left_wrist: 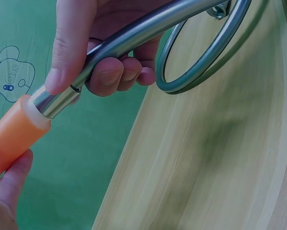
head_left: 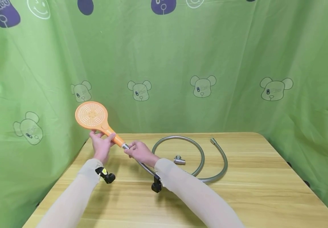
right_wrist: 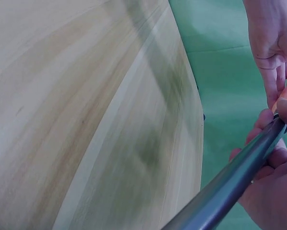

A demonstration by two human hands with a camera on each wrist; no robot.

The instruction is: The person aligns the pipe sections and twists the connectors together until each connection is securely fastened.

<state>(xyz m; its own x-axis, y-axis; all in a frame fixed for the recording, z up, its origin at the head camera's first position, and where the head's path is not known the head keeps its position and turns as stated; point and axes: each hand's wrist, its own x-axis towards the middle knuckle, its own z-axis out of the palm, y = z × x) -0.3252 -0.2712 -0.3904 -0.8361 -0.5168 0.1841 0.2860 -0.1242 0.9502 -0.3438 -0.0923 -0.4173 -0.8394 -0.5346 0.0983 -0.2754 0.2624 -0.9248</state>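
An orange shower head (head_left: 91,114) is held up over the table's left side, its pale nozzle face turned toward me. My left hand (head_left: 101,146) grips its handle from below, thumb along one side. At the handle's lower end, my right hand (head_left: 141,153) pinches the metal connector (left_wrist: 59,103) of a grey shower hose (left_wrist: 129,38) between thumb and fingers. That connector sits right at the handle's pale end ring. From there the hose drops to the table and loops behind my right forearm. Its other end (head_left: 212,140) lies free toward the back right.
A small chrome angle valve (head_left: 179,160) lies on the wooden table (head_left: 266,190) inside the hose loop. Green patterned cloth (head_left: 169,110) hangs behind and on both sides of the table. Each wrist carries a small black camera.
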